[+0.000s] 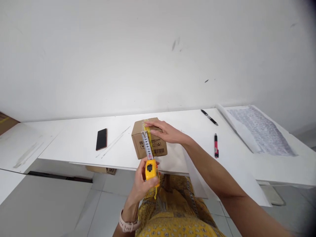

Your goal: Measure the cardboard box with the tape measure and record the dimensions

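A small brown cardboard box (137, 140) with dark print and a barcode stands near the front edge of the white table. My left hand (142, 184) is wrapped round a yellow tape measure (151, 169) just in front of the box. Its blade (147, 144) is pulled out and runs up the box's printed front face, with numbers up to about 10 showing. On top of the box lies my right hand (165, 131), its fingers stretched out over the upper edge beside the blade's end. Yellow tape runs along the box under these fingers.
A dark phone (101, 139) lies on the table (74, 141) left of the box. To the right are a black pen (209, 117), a red and black pen (216, 145) and sheets of written paper (259, 131). A white wall rises behind. Another brown box (6, 123) sits at the far left.
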`<action>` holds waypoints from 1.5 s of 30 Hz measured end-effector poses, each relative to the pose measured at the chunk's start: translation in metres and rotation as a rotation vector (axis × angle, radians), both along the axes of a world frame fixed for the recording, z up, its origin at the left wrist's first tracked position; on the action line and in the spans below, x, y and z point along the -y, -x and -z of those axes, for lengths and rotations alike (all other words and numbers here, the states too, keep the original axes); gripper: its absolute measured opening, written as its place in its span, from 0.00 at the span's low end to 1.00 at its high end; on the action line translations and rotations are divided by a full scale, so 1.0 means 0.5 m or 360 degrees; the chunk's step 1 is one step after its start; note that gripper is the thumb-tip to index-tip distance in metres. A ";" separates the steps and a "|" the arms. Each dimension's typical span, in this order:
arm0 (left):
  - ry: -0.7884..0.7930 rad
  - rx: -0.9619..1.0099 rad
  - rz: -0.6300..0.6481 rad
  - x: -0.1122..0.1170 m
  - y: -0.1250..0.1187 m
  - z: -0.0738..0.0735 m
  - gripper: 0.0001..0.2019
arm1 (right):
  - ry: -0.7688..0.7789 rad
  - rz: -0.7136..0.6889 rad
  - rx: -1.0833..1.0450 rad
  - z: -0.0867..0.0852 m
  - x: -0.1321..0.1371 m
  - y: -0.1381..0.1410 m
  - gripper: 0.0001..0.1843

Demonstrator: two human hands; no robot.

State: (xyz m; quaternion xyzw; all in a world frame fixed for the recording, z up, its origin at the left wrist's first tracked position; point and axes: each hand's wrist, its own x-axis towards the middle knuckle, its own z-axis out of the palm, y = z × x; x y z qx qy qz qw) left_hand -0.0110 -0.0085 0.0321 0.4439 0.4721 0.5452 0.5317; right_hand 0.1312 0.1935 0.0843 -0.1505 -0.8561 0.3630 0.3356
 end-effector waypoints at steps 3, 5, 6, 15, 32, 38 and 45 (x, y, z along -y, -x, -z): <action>0.0033 0.0048 -0.0020 -0.013 -0.015 -0.002 0.31 | -0.0006 -0.0024 0.0034 -0.006 0.002 -0.008 0.25; 0.0068 0.0062 -0.0045 -0.020 -0.021 -0.010 0.31 | -0.0036 -0.0020 0.0020 -0.011 0.001 -0.008 0.24; 0.0082 0.0071 -0.0056 -0.023 -0.023 -0.015 0.31 | -0.0061 -0.0013 0.0016 -0.013 0.000 -0.006 0.24; 0.0117 0.0011 -0.0046 -0.037 -0.020 -0.028 0.31 | -0.0308 -0.0004 -0.0033 -0.007 -0.019 0.016 0.22; 0.0171 -0.0109 -0.0004 -0.040 0.034 0.050 0.30 | 0.0122 0.0091 0.0057 -0.025 -0.085 0.039 0.19; 0.0154 -0.0053 0.0028 -0.041 0.024 0.053 0.29 | 0.0166 0.0075 0.0052 -0.026 -0.087 0.039 0.19; 0.0188 -0.0036 0.0014 -0.045 0.009 0.058 0.29 | 0.0135 0.0065 0.0067 -0.022 -0.090 0.036 0.19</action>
